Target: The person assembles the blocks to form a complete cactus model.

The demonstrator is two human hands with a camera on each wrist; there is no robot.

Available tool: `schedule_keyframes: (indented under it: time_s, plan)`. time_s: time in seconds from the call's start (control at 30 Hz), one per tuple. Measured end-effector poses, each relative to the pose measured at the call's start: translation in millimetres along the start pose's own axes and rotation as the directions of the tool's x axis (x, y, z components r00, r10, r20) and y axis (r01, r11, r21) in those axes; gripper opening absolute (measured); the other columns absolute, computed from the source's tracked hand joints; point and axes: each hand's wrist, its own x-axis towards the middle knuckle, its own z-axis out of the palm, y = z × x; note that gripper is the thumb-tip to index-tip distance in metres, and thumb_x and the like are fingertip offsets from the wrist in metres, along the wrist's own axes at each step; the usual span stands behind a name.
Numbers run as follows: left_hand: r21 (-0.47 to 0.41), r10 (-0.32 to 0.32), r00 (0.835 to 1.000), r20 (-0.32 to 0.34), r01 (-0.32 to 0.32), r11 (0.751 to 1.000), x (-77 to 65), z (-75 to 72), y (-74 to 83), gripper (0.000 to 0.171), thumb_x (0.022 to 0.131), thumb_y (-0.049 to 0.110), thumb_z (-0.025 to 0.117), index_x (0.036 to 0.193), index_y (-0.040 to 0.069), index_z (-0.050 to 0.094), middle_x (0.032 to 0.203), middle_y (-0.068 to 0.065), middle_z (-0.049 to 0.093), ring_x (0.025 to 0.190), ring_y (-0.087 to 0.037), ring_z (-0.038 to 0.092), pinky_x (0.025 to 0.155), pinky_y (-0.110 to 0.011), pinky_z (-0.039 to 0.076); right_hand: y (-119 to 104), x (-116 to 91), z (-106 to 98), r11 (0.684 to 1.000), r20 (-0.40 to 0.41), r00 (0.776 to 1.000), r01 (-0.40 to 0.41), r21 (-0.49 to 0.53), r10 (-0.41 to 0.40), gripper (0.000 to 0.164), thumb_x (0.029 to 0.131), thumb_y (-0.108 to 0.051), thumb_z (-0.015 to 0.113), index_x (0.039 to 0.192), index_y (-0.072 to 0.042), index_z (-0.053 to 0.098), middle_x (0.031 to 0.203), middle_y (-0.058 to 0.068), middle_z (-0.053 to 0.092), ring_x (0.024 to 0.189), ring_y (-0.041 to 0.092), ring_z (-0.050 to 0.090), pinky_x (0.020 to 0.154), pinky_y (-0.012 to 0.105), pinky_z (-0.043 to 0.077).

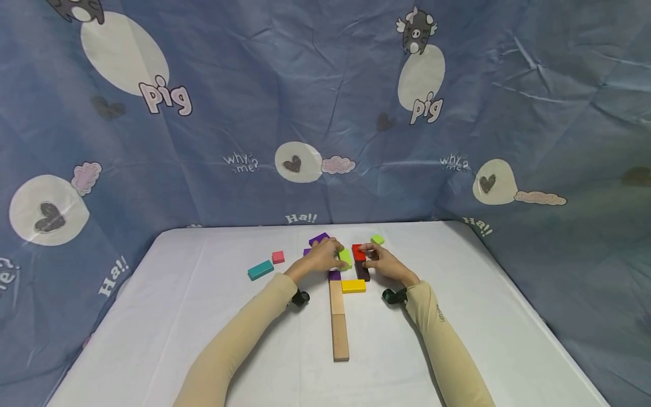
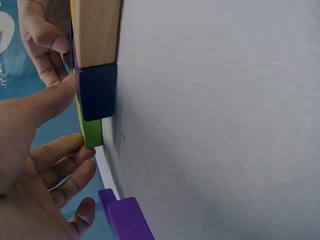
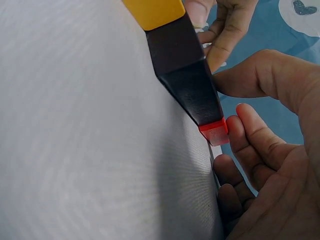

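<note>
A light green block (image 1: 345,259) sits between the thumb and forefinger of my left hand (image 1: 322,254), which pinches it by its ends. In the left wrist view, its end (image 2: 92,132) shows just past a dark purple block (image 2: 98,92). My right hand (image 1: 387,264) holds a red block (image 1: 358,252) with thumb and forefinger. That red block lines up end to end with a black block (image 1: 363,271). In the right wrist view, the thumb lies along the black block's (image 3: 185,75) upper edge and the forefinger is at the red end (image 3: 215,132).
Two wooden blocks (image 1: 339,337) run toward me from the purple one, with a yellow block (image 1: 353,286) beside them. Loose on the white table (image 1: 193,339) lie teal (image 1: 261,270), pink (image 1: 277,257), purple (image 1: 319,239) and small green (image 1: 377,239) blocks. A printed blue cloth (image 1: 356,198) hangs behind.
</note>
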Motion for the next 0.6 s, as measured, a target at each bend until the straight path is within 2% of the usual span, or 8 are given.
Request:
schedule_keyframes:
  time_s: [0.1,0.3,0.47,0.6]
  plan:
    - [0.000,0.001,1.000,0.016,-0.001,1.000,-1.0,-0.9,-1.8,0.055,0.084,0.037,0.074,0.128,0.006,0.061,0.129,-0.008,0.059,0.123,-0.028,0.046,0.101,-0.051,0.030,0,0,1,1.000,0.003,1.000,0.000,-0.001,0.000,0.045,0.089,-0.012,0.066,0.132,-0.010,0.051,0.132,0.012,0.051,0.115,0.027,0.049,0.097,0.040,0.039]
    - [-0.033,-0.043,0.999,0.033,0.044,0.998,-3.8,-5.3,-7.8,0.058,0.082,0.037,0.076,0.130,0.007,0.059,0.134,-0.009,0.056,0.129,-0.029,0.044,0.110,-0.056,0.024,0,0,1,1.000,-0.015,1.000,-0.020,-0.016,0.020,0.045,0.089,-0.011,0.066,0.131,-0.010,0.051,0.134,0.012,0.053,0.113,0.026,0.048,0.096,0.039,0.039]
    - [-0.024,-0.056,0.998,0.027,0.057,0.998,-7.3,-8.4,-13.6,0.059,0.082,0.037,0.076,0.130,0.008,0.059,0.132,-0.007,0.058,0.128,-0.027,0.046,0.108,-0.054,0.027,-3,0,1,0.998,-0.030,0.998,-0.051,-0.025,0.051,0.046,0.088,-0.013,0.066,0.131,-0.010,0.050,0.135,0.014,0.052,0.114,0.026,0.048,0.098,0.041,0.039]
    - [-0.026,-0.054,0.998,0.015,0.054,0.998,-10.9,-10.5,-16.0,0.058,0.081,0.036,0.077,0.129,0.007,0.060,0.131,-0.008,0.059,0.126,-0.027,0.048,0.106,-0.054,0.028,-3,0,2,0.999,-0.027,0.999,-0.042,-0.028,0.041,0.047,0.089,-0.012,0.066,0.132,-0.008,0.049,0.135,0.016,0.052,0.114,0.027,0.048,0.098,0.042,0.038]
